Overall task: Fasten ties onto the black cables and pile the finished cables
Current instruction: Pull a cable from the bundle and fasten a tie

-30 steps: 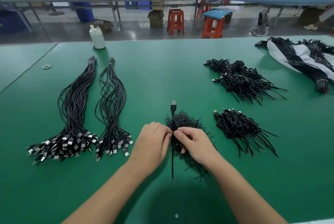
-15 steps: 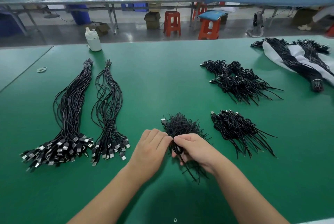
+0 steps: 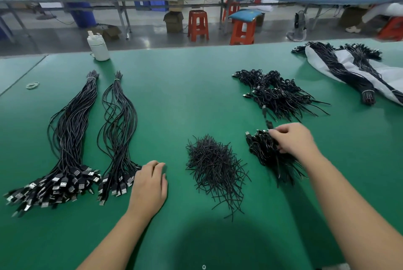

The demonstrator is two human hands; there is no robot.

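A heap of loose black ties (image 3: 213, 165) lies in the middle of the green table (image 3: 174, 86). To its right is a small pile of tied cables (image 3: 265, 154). My right hand (image 3: 294, 139) hovers over that pile and pinches a tied cable (image 3: 267, 120), which is blurred and sticks up from my fingertips. A bigger pile of tied cables (image 3: 279, 93) lies farther back. Two long bundles of untied black cables (image 3: 69, 134) (image 3: 117, 130) lie at the left, USB plugs toward me. My left hand (image 3: 150, 182) rests palm down beside the right bundle's plugs, holding nothing.
A white bottle (image 3: 99, 47) stands at the table's far edge, and a rubber band (image 3: 32, 85) lies at the far left. More banded cable bundles lie on a white bag (image 3: 388, 73) at the far right. Orange stools and workbenches stand beyond the table.
My hands were together over the tie heap, twisting a tie onto a cable. They have parted: the right carried the cable right to the near pile, the left went left to the plugs.
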